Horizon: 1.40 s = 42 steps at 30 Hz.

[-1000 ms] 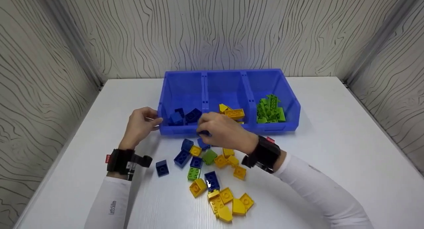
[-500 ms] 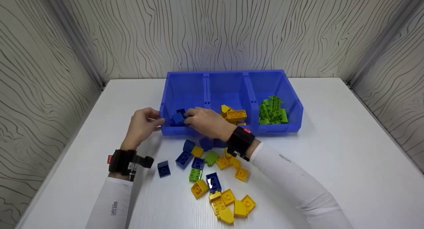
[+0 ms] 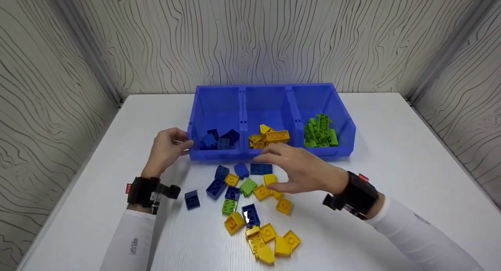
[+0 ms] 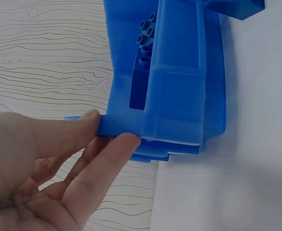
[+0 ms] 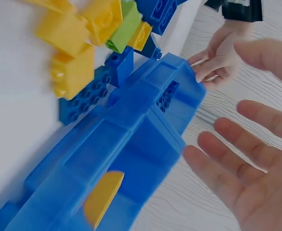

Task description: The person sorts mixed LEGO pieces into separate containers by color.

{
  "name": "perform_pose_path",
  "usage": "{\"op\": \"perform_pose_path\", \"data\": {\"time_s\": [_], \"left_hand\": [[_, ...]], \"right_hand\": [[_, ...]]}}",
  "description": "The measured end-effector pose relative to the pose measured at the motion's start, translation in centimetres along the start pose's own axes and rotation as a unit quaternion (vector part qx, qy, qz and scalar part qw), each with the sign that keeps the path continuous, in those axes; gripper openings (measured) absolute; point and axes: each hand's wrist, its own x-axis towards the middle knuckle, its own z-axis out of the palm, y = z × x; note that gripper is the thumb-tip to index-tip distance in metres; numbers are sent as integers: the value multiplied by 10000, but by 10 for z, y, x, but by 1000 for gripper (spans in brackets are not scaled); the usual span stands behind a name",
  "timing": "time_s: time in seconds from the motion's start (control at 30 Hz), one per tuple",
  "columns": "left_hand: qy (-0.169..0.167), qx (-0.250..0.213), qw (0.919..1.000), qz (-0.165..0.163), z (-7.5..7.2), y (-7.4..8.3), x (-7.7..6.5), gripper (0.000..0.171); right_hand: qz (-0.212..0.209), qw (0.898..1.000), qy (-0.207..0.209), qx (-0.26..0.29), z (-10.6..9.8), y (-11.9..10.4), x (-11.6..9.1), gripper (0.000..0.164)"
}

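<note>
My left hand [image 3: 168, 150] pinches the left side wall of the blue three-compartment bin [image 3: 219, 155] between thumb and fingers; the left wrist view shows this grip [image 4: 78, 159] close up. Blue building bricks [image 3: 224, 142] lie in the left compartment, yellow bricks [image 3: 277, 136] in the middle, green bricks [image 3: 321, 132] in the right. My right hand [image 3: 303, 167], fingers spread and holding nothing, hovers in front of the bin over the loose bricks. Nearest it are a flat dark blue brick [image 3: 261, 168] and a yellow brick [image 3: 269, 179]. In the right wrist view its fingers [image 5: 247, 144] are apart.
Loose blue, yellow and green bricks are scattered before the bin, such as a lone dark blue brick [image 3: 191, 199] at left and a cluster of yellow bricks [image 3: 282, 245] nearer the front. A wood-patterned panel [image 3: 266, 40] stands behind the white table [image 3: 391, 153].
My right hand moved from the bin's front edge into the left compartment, let go of a blue brick there, then drew back right with fingers spread. The left hand kept its grip.
</note>
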Motion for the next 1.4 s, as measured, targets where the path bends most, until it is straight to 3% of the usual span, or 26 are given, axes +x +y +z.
{"op": "perform_pose_path", "data": {"time_s": [0.13, 0.27, 0.4, 0.53, 0.67, 0.73, 0.9, 1.13, 1.27, 1.4], "left_hand": [[-10, 31, 10000, 14, 0, 0, 0, 20], [-16, 81, 10000, -18, 0, -1, 1, 20], [-17, 134, 9999, -57, -1, -1, 1, 20], [-16, 118, 9999, -110, 0, 0, 1, 21], [-5, 128, 9998, -118, 1, 0, 1, 20], [2, 113, 9999, -109, 0, 0, 1, 20], [5, 91, 9999, -55, -1, -1, 1, 19], [40, 58, 10000, -30, -2, -2, 0, 20], [30, 43, 10000, -43, -1, -1, 0, 19], [-13, 32, 10000, -54, 0, 0, 1, 19]], "right_hand": [[293, 9977, -497, 359, -3, -9, -35, 66], [459, 9899, -1145, 703, 7, -21, -60, 68], [459, 9820, -1610, 878, 26, -32, -74, 63], [274, 9775, -1837, 1003, 43, -39, -75, 43], [392, 9716, -1989, 1218, 48, -41, -70, 23], [527, 9687, -2039, 1316, 45, -39, -67, 23], [638, 9753, -1729, 1216, 24, -27, -57, 25], [783, 9929, -859, 266, -14, 2, -21, 26], [1079, 9913, -741, -114, -21, 26, 6, 28], [1253, 9887, -776, -268, -12, 52, 26, 25]]}}
